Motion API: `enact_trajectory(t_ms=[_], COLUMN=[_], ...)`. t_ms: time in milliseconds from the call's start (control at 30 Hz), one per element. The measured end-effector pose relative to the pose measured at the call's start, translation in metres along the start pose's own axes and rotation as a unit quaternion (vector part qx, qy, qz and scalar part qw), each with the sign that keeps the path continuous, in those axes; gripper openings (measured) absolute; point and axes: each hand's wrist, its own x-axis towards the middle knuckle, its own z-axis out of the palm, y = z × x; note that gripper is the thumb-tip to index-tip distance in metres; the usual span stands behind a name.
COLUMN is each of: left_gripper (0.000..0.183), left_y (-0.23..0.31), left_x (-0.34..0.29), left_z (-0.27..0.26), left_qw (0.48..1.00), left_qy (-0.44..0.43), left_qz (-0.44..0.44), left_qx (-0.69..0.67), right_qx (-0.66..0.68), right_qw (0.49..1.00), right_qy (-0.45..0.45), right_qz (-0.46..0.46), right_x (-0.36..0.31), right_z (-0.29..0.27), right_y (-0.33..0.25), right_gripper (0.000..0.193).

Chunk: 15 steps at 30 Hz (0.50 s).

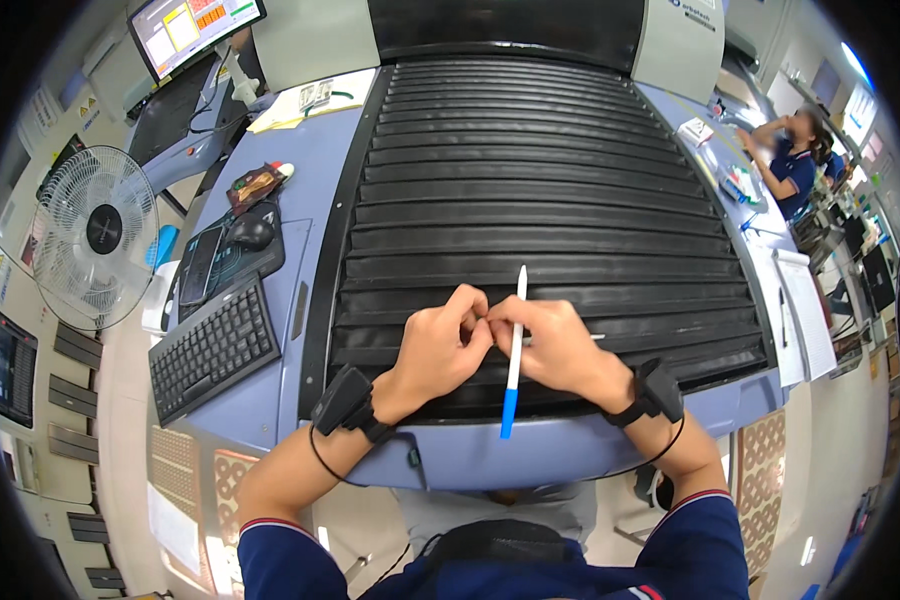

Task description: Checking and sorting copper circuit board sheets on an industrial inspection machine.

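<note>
Both hands meet over a black ribbed bellows cover [530, 210]. In my right hand [567, 350] a white pen [521, 300] with a blue end runs between the fingers, its white tip pointing away from me and the blue end toward me. Another thin, pale piece [597, 337] shows past that hand's right side; its kind is unclear. My left hand [435, 350] is closed, thumb and fingers pinched together against the right fingertips. Whatever lies in that pinch is too small to make out. A black band with a cord circles each wrist.
On the left ledge lie a black keyboard [215, 348], a mouse [251, 232], a phone [202, 265] and a brown packet [255, 188]. A fan [103, 228] stands beyond. A notepad [808, 318] with a pen rests at right. Another person [792, 165] sits at far right.
</note>
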Motion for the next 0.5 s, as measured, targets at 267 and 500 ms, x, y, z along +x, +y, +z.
enact_trajectory(t_ms=[267,500], left_gripper=[0.013,0.014], left_y=[-0.0041,0.0033], left_x=[0.0038,0.0015], left_z=[-0.0030,-0.0031], left_qw=[0.999,1.000], left_qy=[-0.030,-0.018], left_qz=[-0.011,-0.002], left_qx=[0.010,0.016], right_qx=[0.003,-0.001], right_qw=[1.000,1.000], right_qy=[-0.005,0.007], right_qz=[0.019,-0.018], right_x=[0.0013,-0.0013], right_z=[0.0003,0.0034], right_y=[0.0028,0.0010], right_gripper=[0.008,0.009])
